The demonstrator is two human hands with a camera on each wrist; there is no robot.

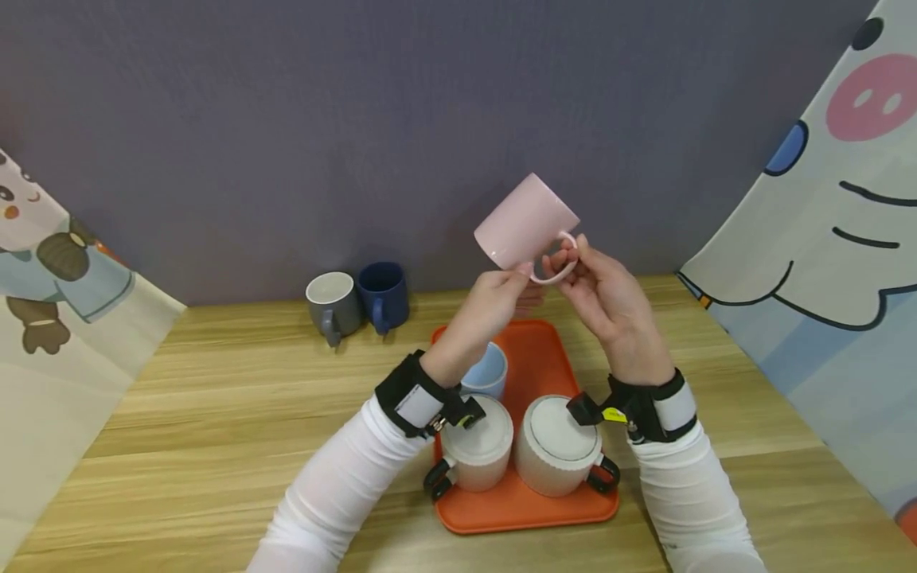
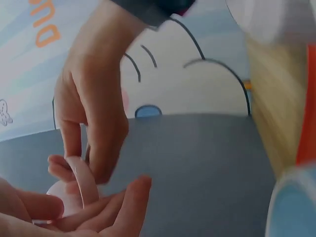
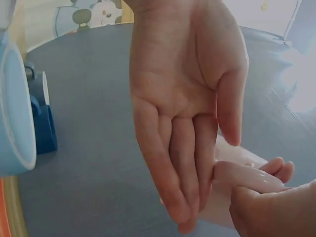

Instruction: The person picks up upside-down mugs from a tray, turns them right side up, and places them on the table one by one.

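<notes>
A pink mug is held tilted in the air above the far table edge. My left hand grips it low near the handle, thumb on the near side. Beside the loop of the handle is my right hand, its thumb and fingers on either side. In the right wrist view that palm faces the camera with fairly long fingers, which hide part of the mug. Below, an orange tray bears a light blue cup and two white mugs with black handles.
Left of the tray, a grey mug and a dark blue mug stand side by side near the back wall. The wooden table meets printed cloths on both sides.
</notes>
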